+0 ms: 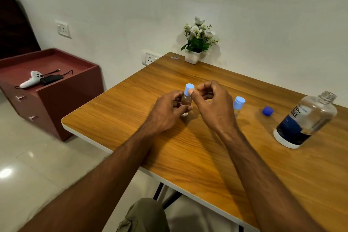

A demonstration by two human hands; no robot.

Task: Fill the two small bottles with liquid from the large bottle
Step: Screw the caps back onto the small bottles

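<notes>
A small clear bottle (185,102) with a light blue cap (188,89) stands upright near the middle of the wooden table (188,147). My left hand (166,111) is wrapped around its body. My right hand (214,103) has its thumb tip against the light blue cap, the fingers curled just beside it. A second small bottle (237,104) with a light blue cap stands behind my right hand, partly hidden. The large clear bottle (305,120) with a dark blue label stands uncapped at the right. Its dark blue cap (267,111) lies on the table between them.
A white pot of artificial flowers (195,43) stands at the table's far edge by the wall. Left of the table is a red-brown cabinet (56,90) with a white controller (31,79) and black cables on top. The table's near-left edge drops to a tiled floor.
</notes>
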